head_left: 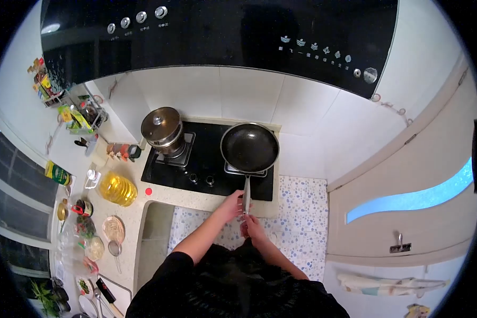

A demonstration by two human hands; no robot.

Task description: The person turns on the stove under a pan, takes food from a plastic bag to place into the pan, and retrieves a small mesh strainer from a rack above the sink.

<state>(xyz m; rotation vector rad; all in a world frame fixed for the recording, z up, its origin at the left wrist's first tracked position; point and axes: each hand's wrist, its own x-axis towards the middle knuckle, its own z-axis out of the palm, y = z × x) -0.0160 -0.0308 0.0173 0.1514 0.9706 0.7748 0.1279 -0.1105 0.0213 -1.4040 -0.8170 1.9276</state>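
Note:
A dark frying pan (249, 148) with a textured inside sits on the right burner, its long metal handle (247, 193) reaching out over the counter's front edge. No food shows in it. From the left side, my left hand (232, 206) closes around the handle, with fingertips showing past its right side. My right hand (254, 228) is at the handle's near end, fingers curled in; whether it grips the handle tip or something small is hard to see. On the left burner stands a metal pot (164, 132) with a glass lid.
A black range hood (222, 37) hangs over the stove (201, 153). Left on the counter are an oil jug (117, 188), a bowl (113, 229), a strainer (115, 248), jars and a black-bladed knife (106, 290). A door (408, 196) stands at right.

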